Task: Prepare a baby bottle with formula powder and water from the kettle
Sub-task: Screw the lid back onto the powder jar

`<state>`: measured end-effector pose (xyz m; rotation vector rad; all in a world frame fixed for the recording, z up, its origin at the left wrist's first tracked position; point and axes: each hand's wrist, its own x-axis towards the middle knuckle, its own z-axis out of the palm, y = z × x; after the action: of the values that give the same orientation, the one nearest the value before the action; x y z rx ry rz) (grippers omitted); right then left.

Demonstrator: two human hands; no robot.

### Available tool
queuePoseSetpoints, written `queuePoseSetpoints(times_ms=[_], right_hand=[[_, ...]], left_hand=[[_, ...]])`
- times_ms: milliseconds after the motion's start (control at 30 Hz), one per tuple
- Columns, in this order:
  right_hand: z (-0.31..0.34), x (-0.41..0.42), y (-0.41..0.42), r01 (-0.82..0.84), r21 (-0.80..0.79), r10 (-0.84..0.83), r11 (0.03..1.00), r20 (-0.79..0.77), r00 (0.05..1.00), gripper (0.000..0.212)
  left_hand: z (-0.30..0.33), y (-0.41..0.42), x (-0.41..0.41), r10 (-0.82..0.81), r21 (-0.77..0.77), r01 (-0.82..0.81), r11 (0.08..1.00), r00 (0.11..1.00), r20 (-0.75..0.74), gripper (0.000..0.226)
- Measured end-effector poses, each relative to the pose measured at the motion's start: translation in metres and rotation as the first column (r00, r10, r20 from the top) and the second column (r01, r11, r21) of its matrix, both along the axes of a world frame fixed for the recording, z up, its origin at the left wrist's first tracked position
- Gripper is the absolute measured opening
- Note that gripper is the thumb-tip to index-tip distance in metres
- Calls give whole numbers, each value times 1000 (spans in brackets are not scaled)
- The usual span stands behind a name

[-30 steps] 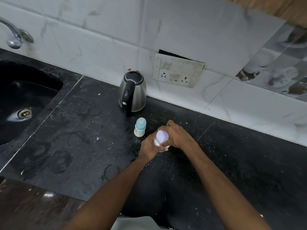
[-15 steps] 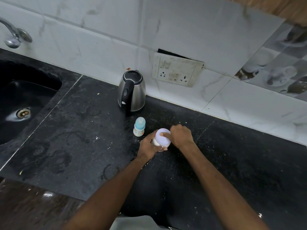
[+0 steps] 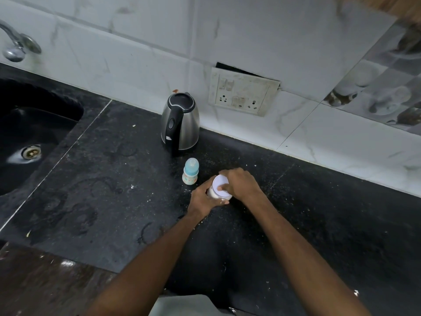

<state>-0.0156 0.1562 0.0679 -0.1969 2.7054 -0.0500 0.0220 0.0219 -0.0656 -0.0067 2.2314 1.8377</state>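
Right hand (image 3: 241, 184): fingers curled over the white lid (image 3: 220, 181), thumb tip pressed on its top face. Grip suited to twisting or prying the lid off. Left hand (image 3: 202, 197): fingers wrapped around the body of the formula jar (image 3: 217, 194), bracing it against that turn. Jar upright on the black countertop (image 3: 114, 190), held in place rather than lifted, judging by its contact with the surface. Lid seated on the jar; no powder exposed.

Positions relative to the jar:
- Baby bottle (image 3: 190, 171): just beside, on the sink side and slightly toward the wall. Upright, blue cap fitted, untouched. Kept close, probably for a short transfer of powder.
- Kettle (image 3: 180, 123): beyond the bottle, against the tiled wall, lid closed, handle facing the person. Near, not touching anything.
- Socket plate (image 3: 242, 94): on the wall, beyond and above.
- Sink (image 3: 34, 137): well apart, far to the left.

Step in hand, by judgement: opening the formula jar. Bottle cap removal, dosing and water not yet done.
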Motion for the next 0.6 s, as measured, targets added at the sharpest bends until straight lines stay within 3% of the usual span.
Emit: queuePoseSetpoints(times_ms=[167, 300, 367, 433, 500, 600], right_hand=[[2, -3, 4, 171, -6, -170, 985, 66, 983, 48], [3, 3, 14, 103, 149, -97, 983, -51, 994, 59], [3, 4, 16, 32, 29, -31, 999, -49, 998, 54], [1, 3, 13, -60, -99, 65, 993, 54, 996, 65], [-2, 2, 6, -82, -50, 86, 995, 78, 993, 64], [-1, -1, -3, 30, 81, -27, 996, -42, 999, 52]], left_hand=[[1, 1, 1, -8, -4, 8, 1000, 1000, -19, 92], [2, 2, 3, 0, -5, -1, 1000, 1000, -23, 92], [1, 3, 4, 4, -19, -4, 1000, 1000, -25, 91], [-1, 3, 4, 6, -31, -7, 999, 1000, -19, 94], [-3, 3, 4, 6, -30, -7, 1000, 1000, -11, 94], [-2, 2, 4, 5, -29, -5, 1000, 1000, -16, 92]])
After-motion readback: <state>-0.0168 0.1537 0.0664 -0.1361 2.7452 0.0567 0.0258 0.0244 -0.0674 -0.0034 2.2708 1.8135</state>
